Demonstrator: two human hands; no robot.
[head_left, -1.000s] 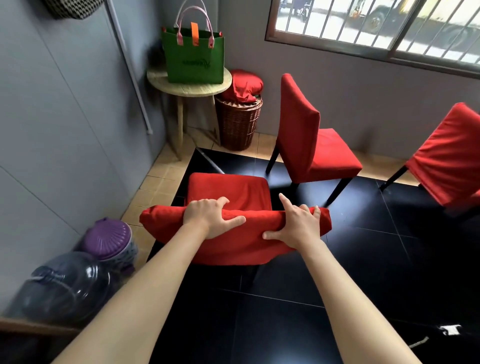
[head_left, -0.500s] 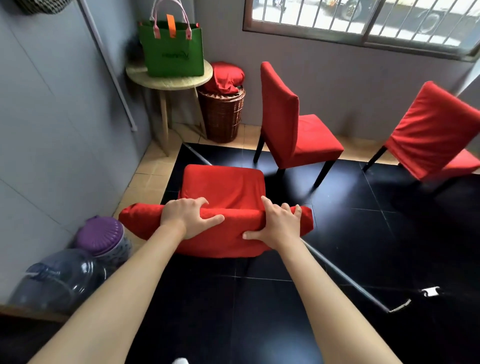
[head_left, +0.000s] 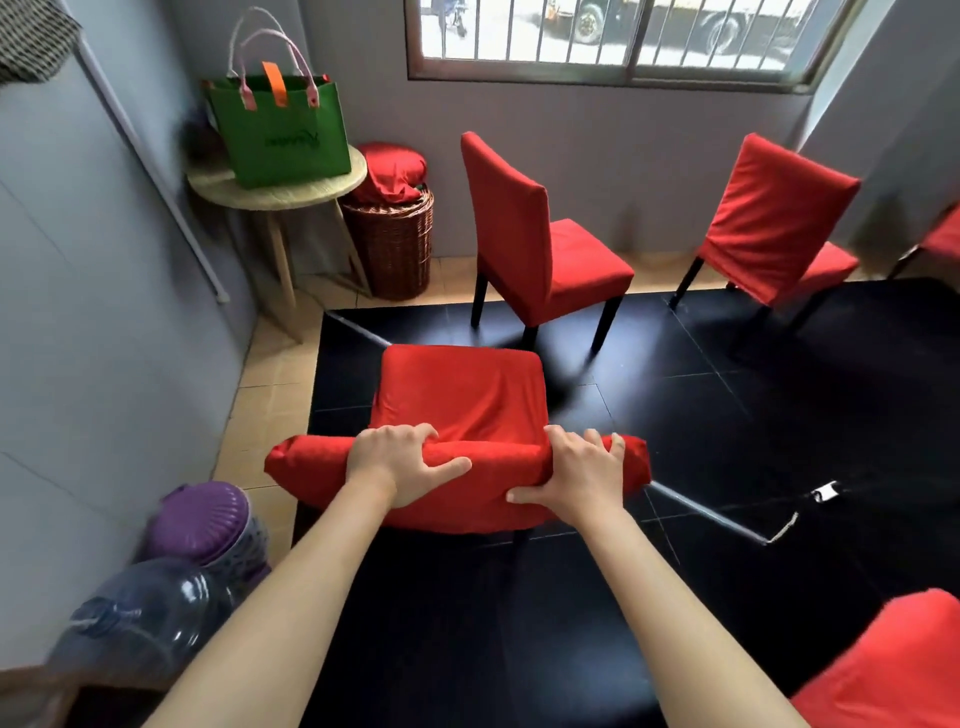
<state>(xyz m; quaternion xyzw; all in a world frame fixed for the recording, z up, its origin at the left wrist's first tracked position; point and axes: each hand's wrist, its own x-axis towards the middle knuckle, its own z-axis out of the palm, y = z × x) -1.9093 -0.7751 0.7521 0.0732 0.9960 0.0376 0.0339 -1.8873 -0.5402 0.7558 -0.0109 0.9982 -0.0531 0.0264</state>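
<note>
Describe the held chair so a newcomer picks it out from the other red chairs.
From the barred window, come down past two red chairs onto the black floor. The held chair stands with its back to the camera. Unlike the others, its backrest top is gripped by the left hand and right hand.

From here I can't make out the legs of the nearest chair (head_left: 462, 395); its seat and backrest cover all but one dark leg. The palms of my left hand (head_left: 400, 462) and right hand (head_left: 576, 473) are hidden against the backrest they grip. The corner chair (head_left: 883, 670) at bottom right and the far-right chair (head_left: 943, 239) are cut off by the frame, as is the patterned cloth (head_left: 28, 47) top left. The print on the green bag (head_left: 285, 130) is too blurred to read. A small white thing (head_left: 825, 491) on the floor (head_left: 727, 545) is too small to tell.
</note>
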